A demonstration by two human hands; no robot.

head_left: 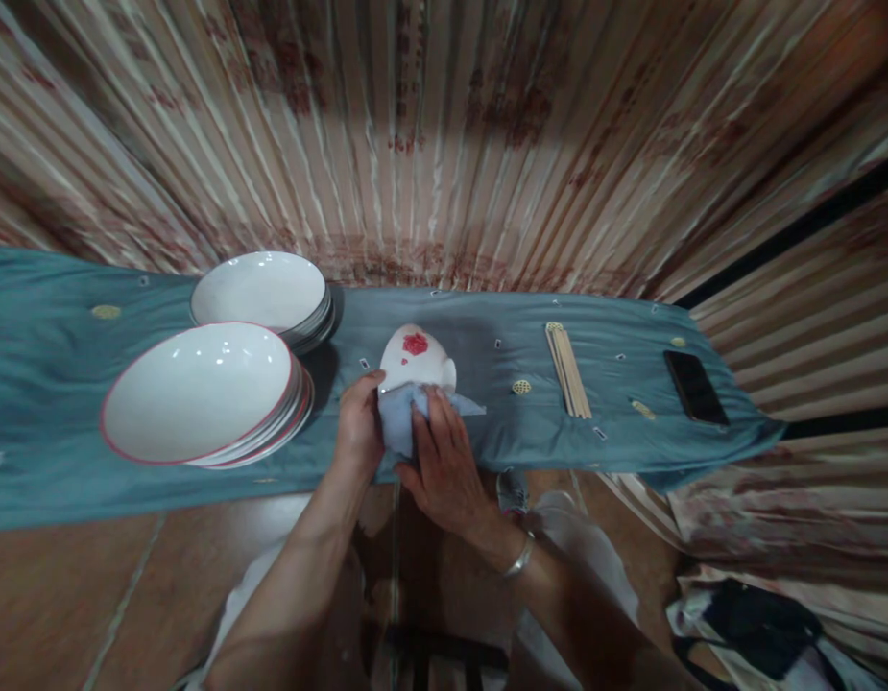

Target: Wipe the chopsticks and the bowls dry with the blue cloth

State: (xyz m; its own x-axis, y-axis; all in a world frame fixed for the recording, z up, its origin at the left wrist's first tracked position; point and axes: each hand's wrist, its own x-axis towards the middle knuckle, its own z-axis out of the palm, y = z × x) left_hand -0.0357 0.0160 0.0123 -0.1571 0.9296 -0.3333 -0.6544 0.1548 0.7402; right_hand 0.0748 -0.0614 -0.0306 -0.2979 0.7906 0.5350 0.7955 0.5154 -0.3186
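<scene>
A white bowl with a red flower on its outside is tilted on its side at the middle of the table, its foot pointing right. Gripping its left edge is my left hand, thumb on top. My right hand presses a light blue cloth against the bowl's near side, fingers bent over the cloth. The cloth hides the lower part of the bowl, and one corner of it sticks out to the right.
To the left stand a stack of red-rimmed bowls and, behind it, another stack of white bowls. Chopsticks and a black phone lie to the right on the teal tablecloth. A pleated curtain hangs behind.
</scene>
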